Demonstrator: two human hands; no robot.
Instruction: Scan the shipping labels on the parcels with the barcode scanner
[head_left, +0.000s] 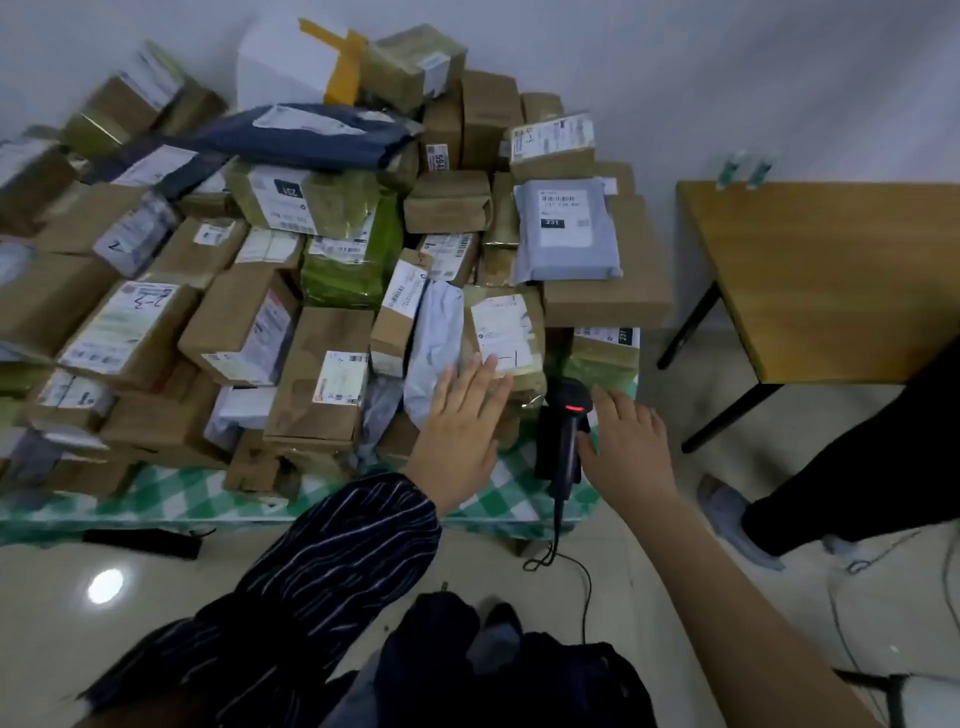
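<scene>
**Parcel Pile, Scanner and Two Hands at Counter**

Parcels (317, 379): piled high across green-checked counter (171, 501), labels facing many ways.

Barcode scanner (567, 431): black, upright at counter's near right edge, red light (574, 408) lit, cable (587, 577) trailing to floor (156, 597).

Left hand (460, 431): fingers (485, 376) straight and spread, over taped brown parcel (501, 332) just left of scanner; contact unclear.

Right hand (628, 447): fingers straight, holding nothing, just beside scanner's right.

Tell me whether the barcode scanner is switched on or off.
On, it appears: a red light glows on the head of the scanner, which stands upright.
</scene>
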